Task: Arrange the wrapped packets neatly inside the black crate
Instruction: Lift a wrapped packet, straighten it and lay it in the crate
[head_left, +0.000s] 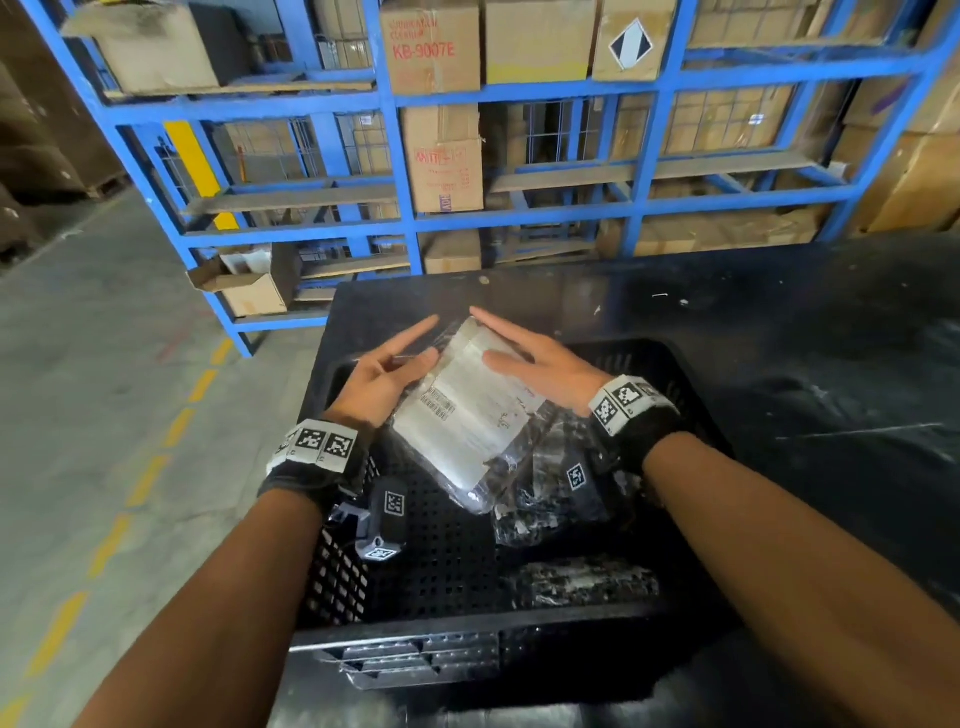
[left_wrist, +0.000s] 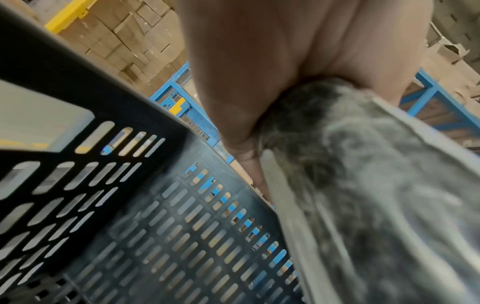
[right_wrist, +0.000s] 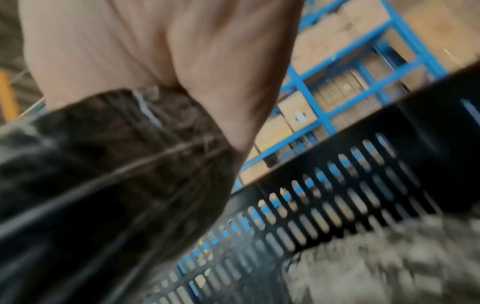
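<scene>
A flat white packet (head_left: 467, 410) in clear wrap, with a barcode label, is tilted above the black crate (head_left: 467, 629). It is carried between both hands. My left hand (head_left: 400, 364) presses its left edge, fingers straight and thumb on top. My right hand (head_left: 524, 353) lies along its right edge with straight fingers. In the left wrist view the packet (left_wrist: 376, 205) sits in the crook of the thumb beside the crate wall (left_wrist: 130, 226). The right wrist view, blurred, shows the packet (right_wrist: 103, 185) likewise. Two dark wrapped packets (head_left: 550, 483) (head_left: 582, 582) lie on the crate floor.
The crate stands on a black table (head_left: 779, 322) at its left end. Blue shelving (head_left: 519, 218) with cardboard boxes stands behind. Grey floor with a yellow dashed line (head_left: 156, 467) runs to the left. More wrapped stock (head_left: 415, 660) shows through the crate's front wall.
</scene>
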